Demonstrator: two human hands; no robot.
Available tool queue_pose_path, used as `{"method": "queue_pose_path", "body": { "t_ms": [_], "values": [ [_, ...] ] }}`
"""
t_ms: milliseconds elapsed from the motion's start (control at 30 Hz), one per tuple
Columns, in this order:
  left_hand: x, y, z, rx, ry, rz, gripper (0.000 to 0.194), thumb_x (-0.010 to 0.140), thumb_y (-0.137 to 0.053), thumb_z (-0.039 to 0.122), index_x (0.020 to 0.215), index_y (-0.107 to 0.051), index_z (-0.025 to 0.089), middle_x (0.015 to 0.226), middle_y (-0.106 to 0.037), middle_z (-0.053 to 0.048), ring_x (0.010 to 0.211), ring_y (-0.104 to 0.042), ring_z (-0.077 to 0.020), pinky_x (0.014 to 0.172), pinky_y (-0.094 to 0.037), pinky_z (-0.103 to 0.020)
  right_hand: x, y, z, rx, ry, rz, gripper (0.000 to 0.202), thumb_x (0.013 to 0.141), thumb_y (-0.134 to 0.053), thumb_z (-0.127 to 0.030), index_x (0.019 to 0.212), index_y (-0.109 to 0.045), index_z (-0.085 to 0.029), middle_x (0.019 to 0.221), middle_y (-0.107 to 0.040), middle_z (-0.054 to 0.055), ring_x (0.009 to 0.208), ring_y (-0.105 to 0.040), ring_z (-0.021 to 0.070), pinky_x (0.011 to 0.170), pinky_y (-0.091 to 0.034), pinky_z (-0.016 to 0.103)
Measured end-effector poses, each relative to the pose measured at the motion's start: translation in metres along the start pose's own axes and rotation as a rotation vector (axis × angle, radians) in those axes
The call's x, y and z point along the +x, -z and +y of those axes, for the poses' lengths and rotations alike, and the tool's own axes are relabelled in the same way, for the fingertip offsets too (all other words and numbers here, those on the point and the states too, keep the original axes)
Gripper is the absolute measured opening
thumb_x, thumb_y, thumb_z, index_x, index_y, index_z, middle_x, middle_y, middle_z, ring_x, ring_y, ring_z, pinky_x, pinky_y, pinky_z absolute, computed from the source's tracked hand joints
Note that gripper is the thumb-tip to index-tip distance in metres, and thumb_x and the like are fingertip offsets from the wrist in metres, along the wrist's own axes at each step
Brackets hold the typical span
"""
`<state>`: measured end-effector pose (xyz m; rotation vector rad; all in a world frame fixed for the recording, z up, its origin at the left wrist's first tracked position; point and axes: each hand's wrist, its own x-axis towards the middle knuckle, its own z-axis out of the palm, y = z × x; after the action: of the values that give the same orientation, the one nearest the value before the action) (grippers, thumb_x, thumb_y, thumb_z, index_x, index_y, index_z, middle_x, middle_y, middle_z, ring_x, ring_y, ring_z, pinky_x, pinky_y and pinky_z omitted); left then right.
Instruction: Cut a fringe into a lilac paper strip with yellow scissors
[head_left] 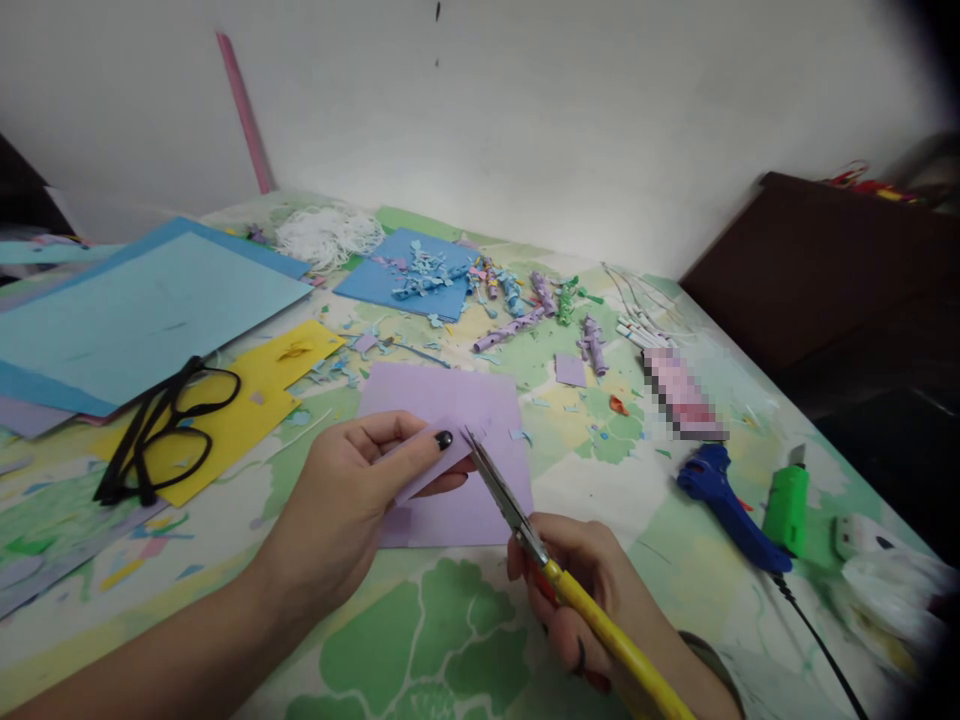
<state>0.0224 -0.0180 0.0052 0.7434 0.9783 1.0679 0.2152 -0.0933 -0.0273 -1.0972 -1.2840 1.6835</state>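
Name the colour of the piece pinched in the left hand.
The piece in the left hand is light purple; the head view shows it best.

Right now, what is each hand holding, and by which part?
Left hand: a small purple piece, pinched at its left part. Right hand: scissors, by the front of the yellow handle.

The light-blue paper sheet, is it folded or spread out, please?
Spread out: the light-blue paper sheet lies flat over a darker blue sheet, its broad face showing no fold.

Scissor blades (511, 511) shiny metal; lilac sheet (457, 517) matt, smooth.
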Motion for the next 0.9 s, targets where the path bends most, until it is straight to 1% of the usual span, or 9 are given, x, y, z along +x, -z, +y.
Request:
{"method": "queue_pose_path", "body": {
  "t_ms": [233,267,333,433,667,900],
  "values": [
    [0.0020,0.0002,0.0003,-0.034,0.005,0.014,0.012,0.070,-0.077,0.018,0.061,-0.070,0.013,0.070,-0.074,-0.004,0.074,-0.071,-0.0172,0.071,-0.061,-0.026,0.0012,0.0009,0.0021,0.004,0.016,0.009,0.062,0.062,-0.073,-0.071,0.082,-0.055,-0.016,0.049,-0.037,-0.010,0.041,-0.026,0.0044,0.034,-0.018,0.017],
    [0.0019,0.0004,0.0000,-0.034,0.003,0.011,0.012,0.070,-0.077,0.017,0.061,-0.069,0.013,0.069,-0.074,-0.004,0.072,-0.071,-0.0168,0.071,-0.061,-0.026,0.0010,0.0009,0.0023,0.012,0.017,0.003,0.062,0.061,-0.074,-0.071,0.082,-0.055,-0.016,0.050,-0.038,-0.010,0.041,-0.026,0.0045,0.035,-0.018,0.017],
    [0.0017,0.0009,-0.0005,-0.030,0.004,0.004,0.013,0.069,-0.077,0.018,0.061,-0.069,0.013,0.068,-0.074,-0.003,0.071,-0.071,-0.0159,0.070,-0.061,-0.025,0.0007,0.0009,0.0025,0.019,0.019,-0.003,0.061,0.062,-0.073,-0.071,0.082,-0.056,-0.015,0.048,-0.035,-0.010,0.042,-0.024,0.0047,0.035,-0.015,0.018],
    [0.0009,0.0012,-0.0010,-0.018,0.003,-0.010,0.012,0.069,-0.078,0.018,0.062,-0.069,0.013,0.068,-0.074,-0.002,0.070,-0.071,-0.0151,0.069,-0.061,-0.024,0.0004,0.0011,0.0023,0.002,0.029,0.010,0.062,0.060,-0.074,-0.071,0.080,-0.057,-0.015,0.049,-0.035,-0.010,0.043,-0.023,0.0045,0.036,-0.013,0.018],
    [0.0004,-0.0004,-0.0022,0.026,0.015,-0.037,0.014,0.071,-0.076,0.019,0.061,-0.069,0.013,0.068,-0.074,-0.003,0.069,-0.071,-0.0141,0.068,-0.059,-0.021,0.0025,0.0006,0.0047,0.012,0.047,0.018,0.062,0.063,-0.072,-0.072,0.081,-0.057,-0.014,0.050,-0.033,-0.010,0.045,-0.023,0.0053,0.037,-0.014,0.018],
    [0.0017,0.0010,-0.0044,0.029,0.009,-0.046,0.013,0.072,-0.076,0.019,0.062,-0.069,0.014,0.068,-0.074,-0.001,0.070,-0.071,-0.0144,0.069,-0.060,-0.022,0.0031,0.0002,0.0059,0.005,0.034,0.013,0.061,0.063,-0.072,-0.071,0.080,-0.057,-0.015,0.050,-0.032,-0.010,0.045,-0.022,0.0058,0.037,-0.014,0.019]
  ]
}}
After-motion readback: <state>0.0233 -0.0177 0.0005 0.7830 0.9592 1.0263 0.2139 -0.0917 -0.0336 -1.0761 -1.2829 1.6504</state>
